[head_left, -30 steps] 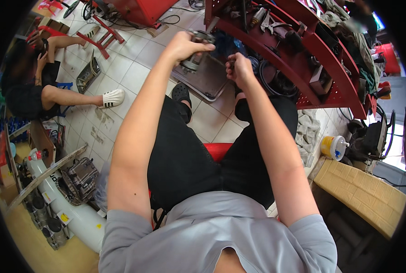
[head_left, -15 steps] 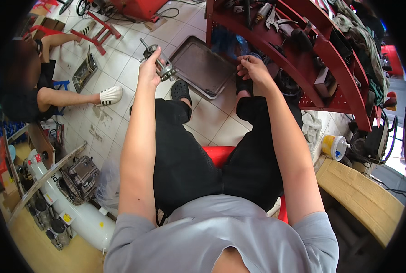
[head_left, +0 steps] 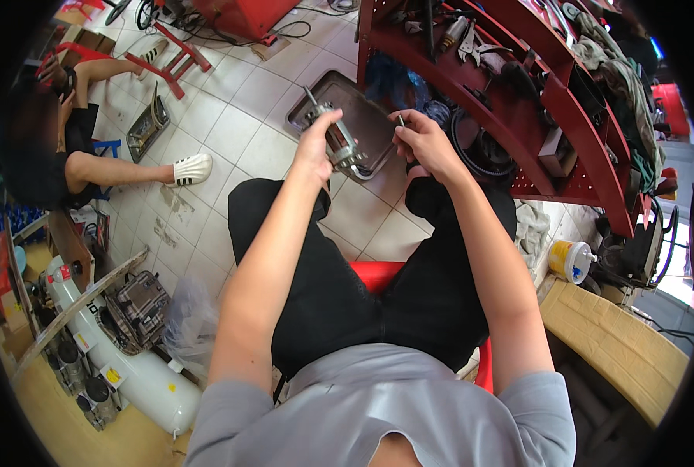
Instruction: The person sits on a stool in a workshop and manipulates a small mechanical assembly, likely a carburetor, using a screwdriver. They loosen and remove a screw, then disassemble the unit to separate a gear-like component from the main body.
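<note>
So the cylindrical metal part [head_left: 337,140] is held up in the left hand [head_left: 313,148], with the fingers wrapped around its body and a thin shaft poking out of the far end. It's seen against the left side of the shallow metal tray [head_left: 366,101] on the tiled floor [head_left: 234,132]; how high it's held above that can't really be told from one view. In the right hand [head_left: 428,144] the fingers are pinched narrow on what looks like a small thin piece [head_left: 400,121], too tiny to be made out properly. The two hands are apart, nothing's touching yet.

For handling it well: the body should be gripped firmly, shaft left clear, and everything is best kept over the tray so anything dropped gets caught. The small piece should be pinched lightly and lined up straight, never forced.
</note>
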Action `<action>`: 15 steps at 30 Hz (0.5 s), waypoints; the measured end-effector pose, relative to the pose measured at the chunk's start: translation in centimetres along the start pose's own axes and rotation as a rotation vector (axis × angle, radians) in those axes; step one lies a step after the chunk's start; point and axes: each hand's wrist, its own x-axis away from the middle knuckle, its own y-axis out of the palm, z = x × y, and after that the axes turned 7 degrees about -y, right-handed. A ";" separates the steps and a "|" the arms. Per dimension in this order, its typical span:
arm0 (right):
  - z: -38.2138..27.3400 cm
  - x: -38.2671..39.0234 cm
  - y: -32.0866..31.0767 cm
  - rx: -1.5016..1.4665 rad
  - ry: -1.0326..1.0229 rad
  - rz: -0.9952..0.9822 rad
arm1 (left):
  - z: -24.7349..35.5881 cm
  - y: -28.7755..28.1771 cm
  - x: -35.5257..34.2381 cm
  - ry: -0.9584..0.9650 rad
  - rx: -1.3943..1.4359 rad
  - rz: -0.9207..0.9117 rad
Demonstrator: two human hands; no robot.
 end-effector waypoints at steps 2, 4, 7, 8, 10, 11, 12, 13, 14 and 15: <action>-1.5 1.6 0.1 -0.072 -0.009 -0.039 | -1.1 0.9 1.0 -0.039 0.065 -0.033; -1.3 2.8 0.9 -0.030 -0.087 0.006 | -2.1 1.6 1.6 -0.080 0.117 -0.079; -0.5 2.8 1.9 0.072 -0.210 0.076 | -2.8 2.6 1.8 -0.098 0.147 -0.131; 0.1 2.4 2.2 0.056 -0.214 0.048 | -3.3 2.1 0.9 -0.105 0.155 -0.145; 1.3 1.3 1.9 -0.008 -0.167 -0.004 | -3.7 1.5 -0.6 -0.116 0.153 -0.141; 0.8 1.3 2.1 0.008 -0.175 0.022 | -4.0 1.8 0.0 -0.043 0.127 -0.095; 0.1 1.2 1.8 0.066 -0.162 0.023 | -3.9 1.8 -0.1 -0.010 0.087 -0.090; -0.6 1.2 1.4 0.124 -0.148 0.024 | -3.9 1.7 -0.4 0.022 0.049 -0.084; -0.6 1.2 1.2 0.164 -0.165 0.024 | -4.0 1.9 -0.5 0.031 0.022 -0.111; -0.4 1.1 1.1 0.206 -0.181 0.023 | -4.0 2.0 -0.5 0.041 -0.004 -0.137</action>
